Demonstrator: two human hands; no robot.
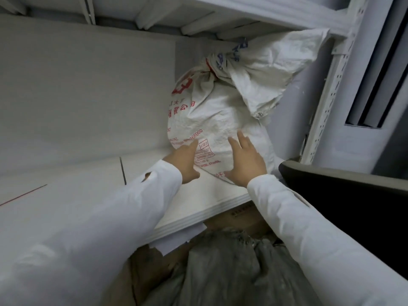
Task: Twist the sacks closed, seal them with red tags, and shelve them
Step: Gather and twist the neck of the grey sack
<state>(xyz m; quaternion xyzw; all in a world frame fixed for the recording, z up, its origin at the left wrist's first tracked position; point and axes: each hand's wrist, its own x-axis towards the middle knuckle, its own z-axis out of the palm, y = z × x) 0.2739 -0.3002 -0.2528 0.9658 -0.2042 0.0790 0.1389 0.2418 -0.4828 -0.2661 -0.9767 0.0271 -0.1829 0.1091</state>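
The white woven plastic sack with red print is lying at the right end of the flat white shelf board. Its base is reaching close to the front edge and its twisted neck is pointing toward the back right corner, where the loose top is fanning out under the white shelf above. A streak of red is showing at the neck, though I cannot tell whether it is a tag or print. I am laying my left hand against the sack's lower left side, fingers straight and holding nothing. My right hand is resting flat on the sack just beside it, fingers spread wide. The perforated white metal upright is standing just past the shelf's right end, and a dark curved object is jutting in near the front right corner. Below the front edge, a crumpled grey sack is sitting beside brown cardboard and a sheet of white paper.
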